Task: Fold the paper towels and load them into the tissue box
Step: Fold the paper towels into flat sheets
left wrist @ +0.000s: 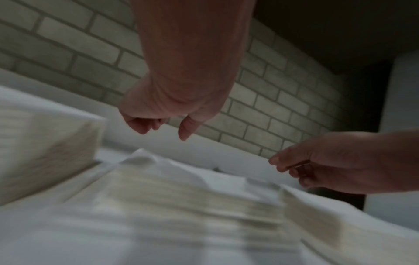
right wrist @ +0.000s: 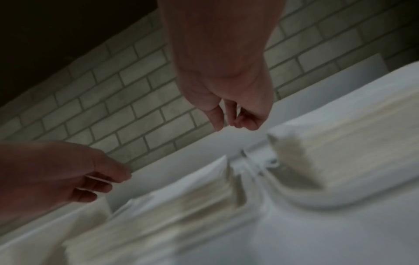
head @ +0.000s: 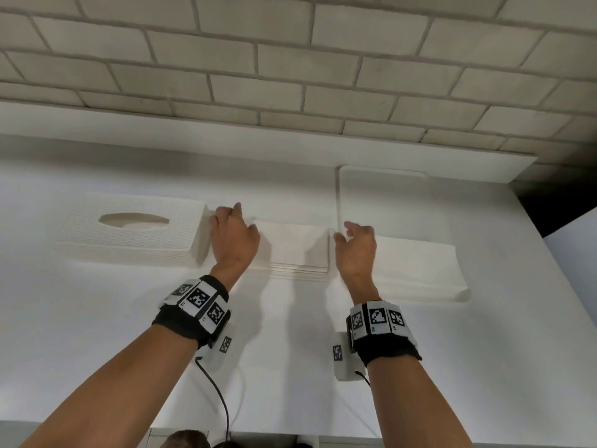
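My left hand [head: 235, 236] hung above the left edge of the folded stack of paper towels [head: 295, 250], fingers loosely curled, gripping nothing. My right hand [head: 355, 245] hovered at the stack's right edge, fingers likewise relaxed and bent, holding nothing; in the left wrist view both hands were clear of the paper. The stack lay flat on the white worktop [head: 290, 350], between the tissue box [head: 132, 231] on the left and a larger pile of unfolded towels [head: 420, 270] on the right. The tissue box, textured white with an oval slot on top, sat just beside the stack. A flat white tray-like lid [head: 384, 195] lay behind the unfolded pile. A pale brick wall [head: 290, 59] ran behind the worktop. Both wrist views were blurred.
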